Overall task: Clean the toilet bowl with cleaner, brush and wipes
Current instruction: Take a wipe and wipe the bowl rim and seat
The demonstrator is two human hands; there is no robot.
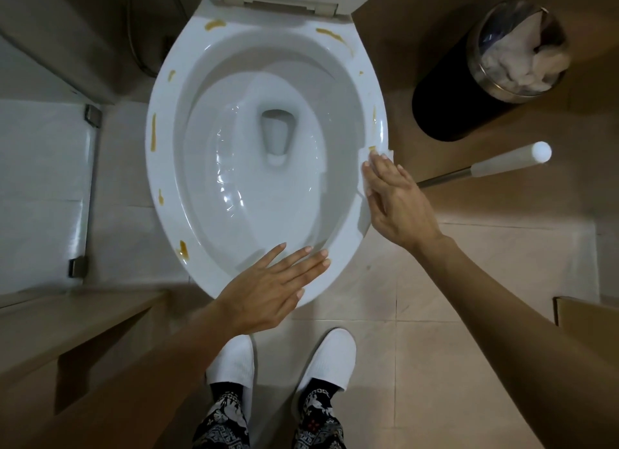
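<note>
From the head camera, the right hand (397, 202) presses a white wipe (365, 177) flat against the right rim of the toilet bowl (160, 167), fingers straight, beside a yellow-brown stain (372, 149). The left hand (271, 289) rests open on the front rim. A brush handle (492, 165) leans near a dark waste bin (449, 107).

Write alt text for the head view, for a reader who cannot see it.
A person's right hand presses a white wipe flat on the toilet rim, which carries brown smears. The left hand rests open at the front; a bin stands beside it.
</note>
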